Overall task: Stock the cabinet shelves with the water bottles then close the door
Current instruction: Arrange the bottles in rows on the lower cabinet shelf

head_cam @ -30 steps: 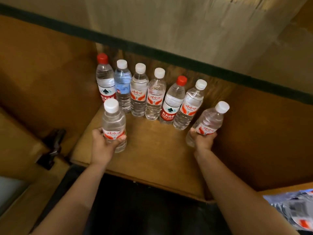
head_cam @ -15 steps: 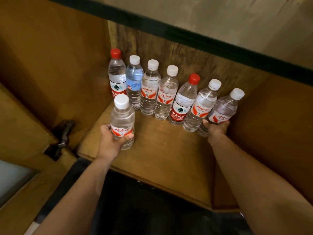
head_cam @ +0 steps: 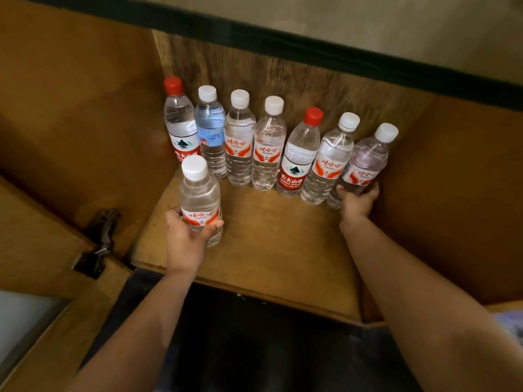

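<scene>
Several clear water bottles (head_cam: pixel 267 145) with red or white caps stand in a row along the back of a wooden cabinet shelf (head_cam: pixel 271 250). My right hand (head_cam: pixel 358 200) grips the base of a white-capped bottle (head_cam: pixel 368 162) at the right end of that row, close to the right wall. In my left hand (head_cam: pixel 185 236) is another white-capped bottle (head_cam: pixel 199 199), upright on the shelf in front of the row's left end.
The open cabinet door (head_cam: pixel 42 264) hangs at the left on a black metal hinge (head_cam: pixel 99 241). Wooden side walls (head_cam: pixel 452 193) close in the shelf. A dark space (head_cam: pixel 254 335) lies below the shelf's front edge. A plastic pack shows at the right edge (head_cam: pixel 512 323).
My right hand has pushed its bottle back and upright into the row's right end. The left hand has slid its bottle slightly deeper. The view has moved closer.
</scene>
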Available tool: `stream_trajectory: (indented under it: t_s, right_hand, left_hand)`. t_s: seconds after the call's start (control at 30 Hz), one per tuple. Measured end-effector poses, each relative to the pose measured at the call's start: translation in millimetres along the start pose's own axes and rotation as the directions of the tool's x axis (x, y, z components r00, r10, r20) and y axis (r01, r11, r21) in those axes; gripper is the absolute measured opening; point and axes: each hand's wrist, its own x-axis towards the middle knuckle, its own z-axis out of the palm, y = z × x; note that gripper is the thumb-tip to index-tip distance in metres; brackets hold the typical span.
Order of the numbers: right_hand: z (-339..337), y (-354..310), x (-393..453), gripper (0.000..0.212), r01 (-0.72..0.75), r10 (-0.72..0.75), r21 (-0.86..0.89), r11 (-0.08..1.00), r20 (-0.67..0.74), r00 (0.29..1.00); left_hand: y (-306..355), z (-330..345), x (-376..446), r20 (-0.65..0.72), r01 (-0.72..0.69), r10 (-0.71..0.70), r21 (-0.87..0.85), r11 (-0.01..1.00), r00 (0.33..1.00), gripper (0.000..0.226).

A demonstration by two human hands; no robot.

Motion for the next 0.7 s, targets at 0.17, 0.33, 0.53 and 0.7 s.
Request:
stream_trajectory:
  t_s: [0.17, 0.33, 0.53, 0.7]
  right_hand:
    - [4.4, 0.9, -7.6, 0.095, 0.055, -0.048, -0.083, 0.995, 0.088, 0.995]
    - [3.7, -0.6, -17.4, 0.105, -0.035, 0.048, -0.161, 0.986, 0.082, 0.995]
    - [27.3, 44.0, -106.4, 0.088, 0.188, -0.12, -0.205, 0.96, 0.307, 0.944]
    - [73.0, 70.0, -153.6, 0.078, 0.378, 0.004, -0.397, 0.836, 0.694, 0.72]
  left_hand:
    - [-1.4, -1.8, -0.3, -0.005, -0.019, 0.019, 0.036, 0.999, 1.0, 0.062]
    - [1.0, -5.7, 6.4, 0.052, -0.034, 0.031, 0.047, 0.998, 0.998, 0.06]
    - [6.3, -14.0, 16.0, 0.157, -0.032, 0.029, 0.019, 0.999, 0.987, 0.062]
    - [10.9, -22.1, 26.6, 0.188, -0.059, 0.05, 0.041, 0.997, 0.981, 0.062]
